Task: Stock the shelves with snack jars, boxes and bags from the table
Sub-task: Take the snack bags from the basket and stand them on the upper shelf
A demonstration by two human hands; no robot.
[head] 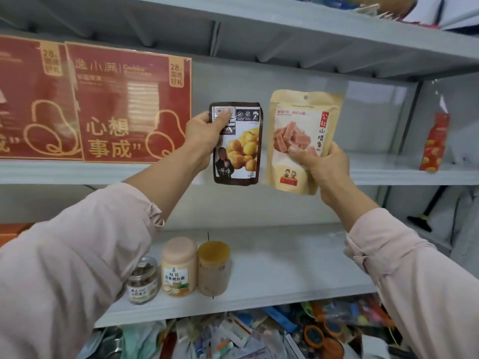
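Before the grey shelf (red boxes on it), left hand grips a dark pouch, right hand a tan pouch.

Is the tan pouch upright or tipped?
Roughly upright: the tan pouch has its sealed top edge uppermost, leaning slightly, held at its lower corner by the right hand.

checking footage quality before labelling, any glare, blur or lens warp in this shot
Head view: glare washes out part of the print on the nearer red gift box; the wide lens bows the shelf edge and stretches the sleeves near the corners; the dark chestnut bag and tan hawthorn bag are fairly sharp; the small red pouch at right is soft.
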